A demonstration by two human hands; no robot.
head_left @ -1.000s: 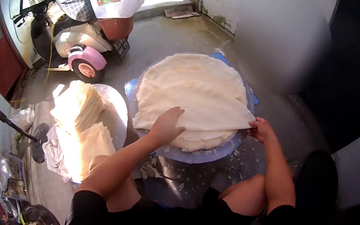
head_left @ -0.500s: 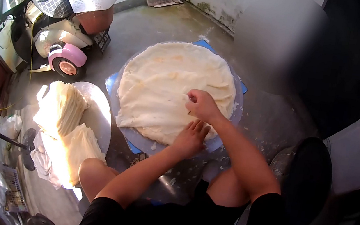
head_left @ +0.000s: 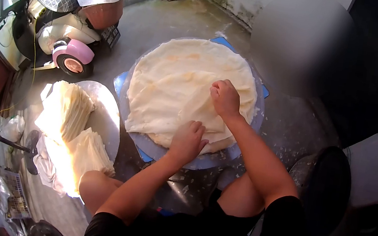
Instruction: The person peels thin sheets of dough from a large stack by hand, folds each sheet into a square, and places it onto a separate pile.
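A thick stack of large, round, thin flatbread sheets [head_left: 169, 84] lies on a round grey board [head_left: 129, 140]. My left hand [head_left: 188, 141] rests on the near edge of the stack, its fingers stretched out over the top sheet. Farther right and higher on the stack, my right hand [head_left: 225, 98] is closed, with its fingertips pinching the top sheet. The sheet is wrinkled and raised into a fold between the two hands. What exactly lies between the right fingertips is partly hidden by the hand.
To the left, folded sheets [head_left: 63, 111] stand in piles on another round tray [head_left: 110, 107], with a cloth [head_left: 44, 166] beside them. A scooter with a pink-fendered wheel [head_left: 73, 59] stands beyond. Blue corners [head_left: 223, 42] stick out under the board. Pale scraps dot the floor.
My right hand has moved a little up and to the right, drawing the sheet into a fold. My left hand has shifted left along the near edge. The view has tilted slightly.
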